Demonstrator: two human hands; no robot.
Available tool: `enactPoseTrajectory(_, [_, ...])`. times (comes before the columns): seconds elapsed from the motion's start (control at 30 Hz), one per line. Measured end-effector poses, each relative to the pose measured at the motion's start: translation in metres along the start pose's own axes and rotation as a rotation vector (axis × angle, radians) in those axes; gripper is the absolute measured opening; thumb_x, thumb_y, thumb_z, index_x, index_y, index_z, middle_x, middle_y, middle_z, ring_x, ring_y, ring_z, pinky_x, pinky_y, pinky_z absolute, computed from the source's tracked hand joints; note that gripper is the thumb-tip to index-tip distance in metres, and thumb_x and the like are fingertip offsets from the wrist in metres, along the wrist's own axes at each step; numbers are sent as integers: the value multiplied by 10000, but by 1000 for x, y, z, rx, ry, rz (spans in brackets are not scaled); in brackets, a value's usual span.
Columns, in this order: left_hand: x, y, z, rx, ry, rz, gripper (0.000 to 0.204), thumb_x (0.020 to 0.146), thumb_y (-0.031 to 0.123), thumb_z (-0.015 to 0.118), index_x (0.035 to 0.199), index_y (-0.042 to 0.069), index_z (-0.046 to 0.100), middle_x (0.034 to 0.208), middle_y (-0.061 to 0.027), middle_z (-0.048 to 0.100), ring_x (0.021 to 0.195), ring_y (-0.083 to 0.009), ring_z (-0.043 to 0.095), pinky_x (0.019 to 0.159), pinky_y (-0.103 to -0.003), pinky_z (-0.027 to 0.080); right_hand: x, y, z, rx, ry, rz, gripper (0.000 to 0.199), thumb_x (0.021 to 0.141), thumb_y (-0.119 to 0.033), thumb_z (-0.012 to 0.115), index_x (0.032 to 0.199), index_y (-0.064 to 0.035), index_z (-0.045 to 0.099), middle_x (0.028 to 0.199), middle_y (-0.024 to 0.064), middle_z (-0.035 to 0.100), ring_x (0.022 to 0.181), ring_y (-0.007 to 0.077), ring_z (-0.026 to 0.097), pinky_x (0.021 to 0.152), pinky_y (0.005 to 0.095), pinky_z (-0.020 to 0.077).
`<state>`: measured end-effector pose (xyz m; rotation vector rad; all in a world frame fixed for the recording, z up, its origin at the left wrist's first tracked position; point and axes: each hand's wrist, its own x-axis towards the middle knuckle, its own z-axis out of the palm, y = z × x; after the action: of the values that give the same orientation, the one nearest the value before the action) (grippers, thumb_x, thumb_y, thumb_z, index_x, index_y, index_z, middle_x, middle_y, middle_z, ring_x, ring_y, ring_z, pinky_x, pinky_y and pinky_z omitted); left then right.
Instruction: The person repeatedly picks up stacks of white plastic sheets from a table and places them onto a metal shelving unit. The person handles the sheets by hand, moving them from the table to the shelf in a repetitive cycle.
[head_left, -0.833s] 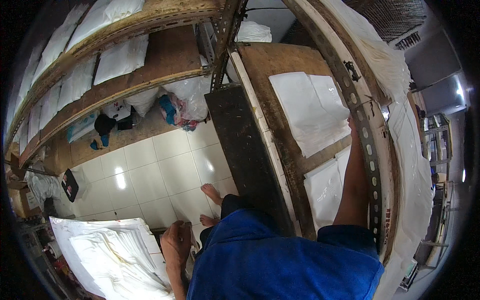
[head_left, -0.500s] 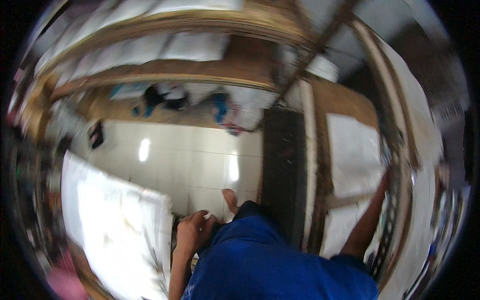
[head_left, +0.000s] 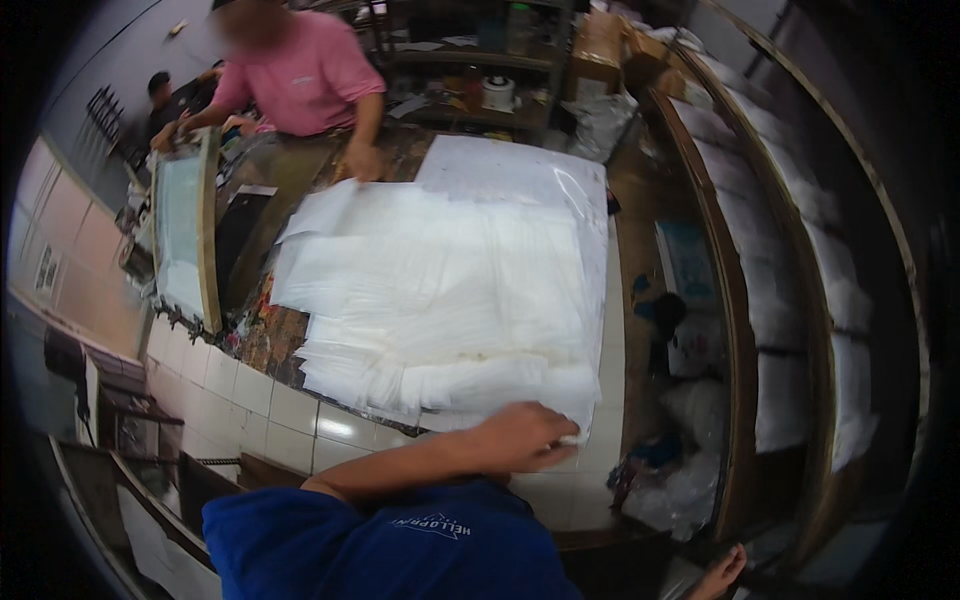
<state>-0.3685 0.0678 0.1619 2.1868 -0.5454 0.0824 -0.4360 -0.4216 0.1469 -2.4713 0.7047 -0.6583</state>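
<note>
Left hand (head_left: 525,437) on near corner of white sheet stack (head_left: 450,300).

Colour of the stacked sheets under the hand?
White, slightly translucent sheets under the left hand; head view.

Stack of white sheets (head_left: 450,290): 1 spread pile on the tabletop (head_left: 270,330); single sheets too many and too overlapped to count.
Wearer's hands: 1 seen, on the pile's near edge (head_left: 525,437); which hand cannot be told.
Other people: 2, far left, one in a pink shirt (head_left: 300,75).
Framed screen (head_left: 185,230): 1, left.
</note>
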Motion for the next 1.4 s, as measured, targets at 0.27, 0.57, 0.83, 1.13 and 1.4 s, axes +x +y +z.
enactPoseTrajectory(0.27, [-5,-112,-146,347,529,-363,178,828,166,679,939,32,642,815,-101,629,648,-237,622,609,-349,502,56,-73,135,530,-315,-183,211,959,-216,558,1054,-28,574,824,-1,528,722,80,477,641,228,401])
enactPoseTrajectory(0.57, [84,-235,-149,658,241,-520,348,834,313,646,990,2,629,939,-169,626,884,-323,631,731,-426,520,-27,-119,171,615,-564,45,167,956,-194,561,1052,-57,562,657,-41,461,538,39,411,474,200,344])
enactPoseTrajectory(0.83, [125,-276,-131,744,-84,-700,205,786,80,591,968,42,680,941,-137,691,884,-290,677,743,-406,545,-73,-94,177,614,-607,171,184,952,-181,567,1053,-27,560,690,-27,502,552,43,437,478,195,361])
enactPoseTrajectory(1.13, [120,-125,-110,563,90,-254,136,811,142,552,852,25,606,766,-163,647,687,-365,639,643,-467,513,-73,-226,171,864,-895,-23,415,914,-80,578,1310,-32,465,838,36,566,734,94,547,616,229,468])
enactPoseTrajectory(1.4, [48,-8,-41,445,122,49,132,799,139,634,871,30,613,724,-100,600,677,-278,624,615,-386,486,-72,-314,185,858,-1283,-385,357,956,-108,525,1294,4,490,832,62,622,714,106,582,638,237,490])
